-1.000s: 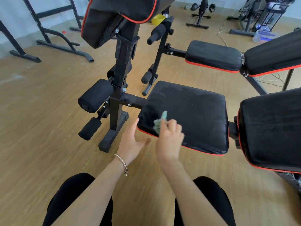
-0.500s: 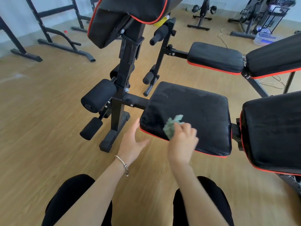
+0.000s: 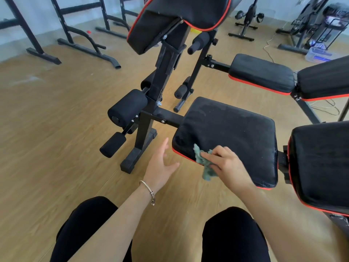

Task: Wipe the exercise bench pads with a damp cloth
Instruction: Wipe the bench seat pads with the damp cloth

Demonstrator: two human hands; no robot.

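Observation:
A black seat pad [image 3: 234,133] with red piping sits in the middle, its top streaked with damp marks. My right hand [image 3: 229,166] presses a crumpled grey-green cloth [image 3: 204,163] against the pad's near front edge. My left hand [image 3: 161,164] hovers open beside the pad's near-left corner, over the floor, holding nothing. A black back pad [image 3: 321,163] lies to the right of the seat. A tilted arm pad [image 3: 179,17] stands above on the upright post.
A second bench's seat pad [image 3: 261,75] and back pad [image 3: 324,80] stand behind. Black foam rollers [image 3: 128,108] and the frame's foot [image 3: 137,154] are at the left. Rack bases, exercise bikes and a cable lie on the wooden floor further back.
My right hand has slid the cloth rightward along the pad's near edge, and the cloth now hangs partly over it. The left hand stays open at the corner.

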